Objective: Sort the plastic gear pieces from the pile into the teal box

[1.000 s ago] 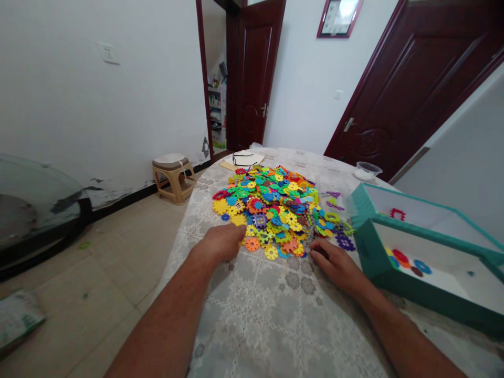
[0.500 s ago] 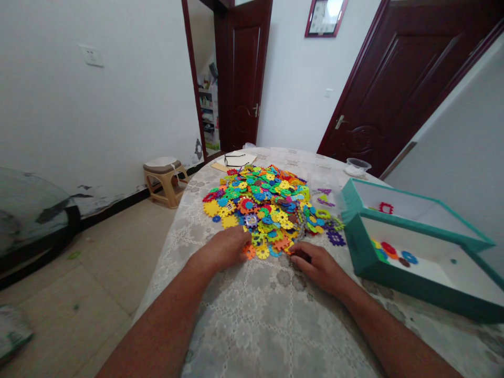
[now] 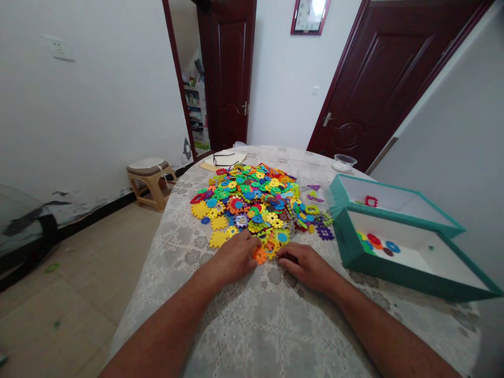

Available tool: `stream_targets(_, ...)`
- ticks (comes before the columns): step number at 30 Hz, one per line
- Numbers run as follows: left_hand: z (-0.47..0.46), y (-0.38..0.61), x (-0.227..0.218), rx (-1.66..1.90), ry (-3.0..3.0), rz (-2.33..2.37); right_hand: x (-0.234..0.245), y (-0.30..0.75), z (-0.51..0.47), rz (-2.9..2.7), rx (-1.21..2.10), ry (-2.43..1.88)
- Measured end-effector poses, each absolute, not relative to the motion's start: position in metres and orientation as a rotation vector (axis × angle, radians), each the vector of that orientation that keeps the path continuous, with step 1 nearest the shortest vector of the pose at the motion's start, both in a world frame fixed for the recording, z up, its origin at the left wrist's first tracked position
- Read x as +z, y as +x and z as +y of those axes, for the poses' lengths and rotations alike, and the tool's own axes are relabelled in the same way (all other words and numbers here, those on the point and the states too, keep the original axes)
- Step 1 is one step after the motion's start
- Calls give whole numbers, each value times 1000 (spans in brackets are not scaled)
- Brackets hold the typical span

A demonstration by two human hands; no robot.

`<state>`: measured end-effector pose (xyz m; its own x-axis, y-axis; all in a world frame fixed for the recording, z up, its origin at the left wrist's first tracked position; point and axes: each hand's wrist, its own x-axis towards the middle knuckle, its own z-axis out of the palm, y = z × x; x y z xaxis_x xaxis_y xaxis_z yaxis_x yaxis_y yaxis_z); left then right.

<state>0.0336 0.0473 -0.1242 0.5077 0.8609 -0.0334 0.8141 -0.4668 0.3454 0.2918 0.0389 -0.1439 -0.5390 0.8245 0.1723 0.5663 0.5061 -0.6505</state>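
Observation:
A large pile of colourful plastic gear-shaped pieces (image 3: 252, 195) lies on the table. At its near edge my left hand (image 3: 236, 258) is closed, fingertips on an orange gear piece (image 3: 260, 255). Opposite it, my right hand (image 3: 306, 264) has curled fingers and a bent thumb, closed beside the yellow pieces at the pile's front. Whatever its fingertips pinch is too small to make out. Left of my left hand lie flat yellow square pieces (image 3: 218, 239). A purple square piece (image 3: 325, 232) rests at the pile's right side.
To the right stands a teal box (image 3: 397, 278) with several pieces inside, its teal lid (image 3: 409, 202) behind it holding a red frame piece (image 3: 370, 201). Farther back are eyeglasses (image 3: 226, 159) on papers and a clear plastic bowl (image 3: 345, 161). A stool (image 3: 151, 181) stands left of the table.
The view has turned slightly right. Both hands have come closer together at the pile's front edge, and the pieces between them are bunched and shifted.

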Motion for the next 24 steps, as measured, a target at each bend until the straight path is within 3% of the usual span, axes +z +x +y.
stream_targets(13, 42, 53, -127, 197, 2378, 1337, -133, 301, 40, -2128, 559, -1271)
stream_targets(18, 42, 55, -131, 201, 2393, 1345, -129, 292, 30, -2472, 574, -1133)
stream_targets(24, 41, 52, -127, 278, 2348, 1286, -129, 289, 31, -2542, 475, -1381)
